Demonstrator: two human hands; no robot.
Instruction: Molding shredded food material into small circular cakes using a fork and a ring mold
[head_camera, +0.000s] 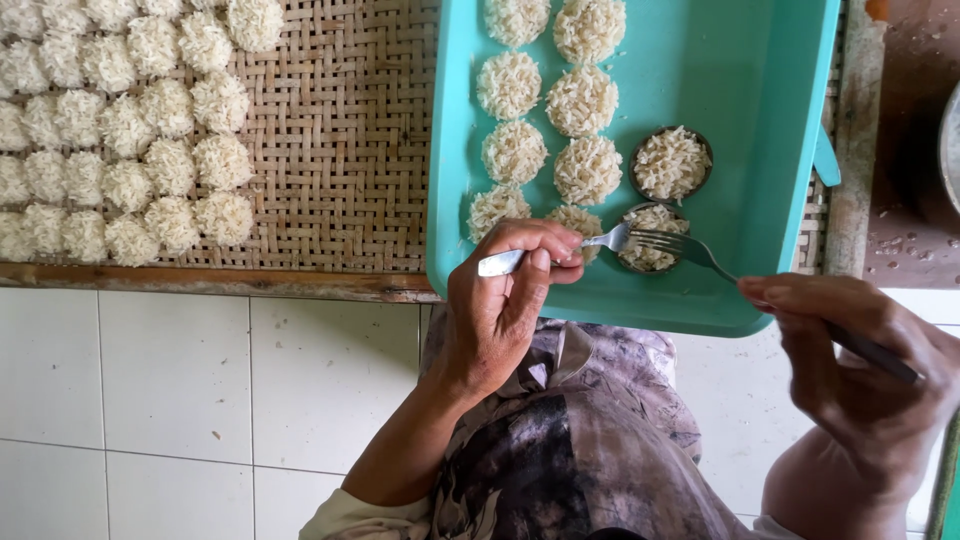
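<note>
From where I watch, everything turns on the small round metal ring mould packed with white rice (650, 238), which sits on the floor of the turquoise plastic tray (760, 120) close to its near wall, between my two hands and slightly beyond them; a second round metal mould of rice (671, 163) lies just behind it. My left hand (505, 300) is the nearer one; its fingers are curled tight around the handle of a silver metal spoon (545, 255), whose long axis runs nearly level, left to right, with the far end reaching the mould's left rim. My right hand (860, 360) sits further off, low and to the right; it pinches the dark-ended handle of a silver metal fork (700, 252), whose shaft slants up and leftward so that the tines rest over the rice in the mould (whether they press in or only touch, I cannot tell). So the two tools meet at the mould from opposite sides. Left of it, pressed round rice cakes (585, 170) stand in two rows on the tray; many more cakes (130, 130) cover the woven bamboo mat (340, 140) further left.
</note>
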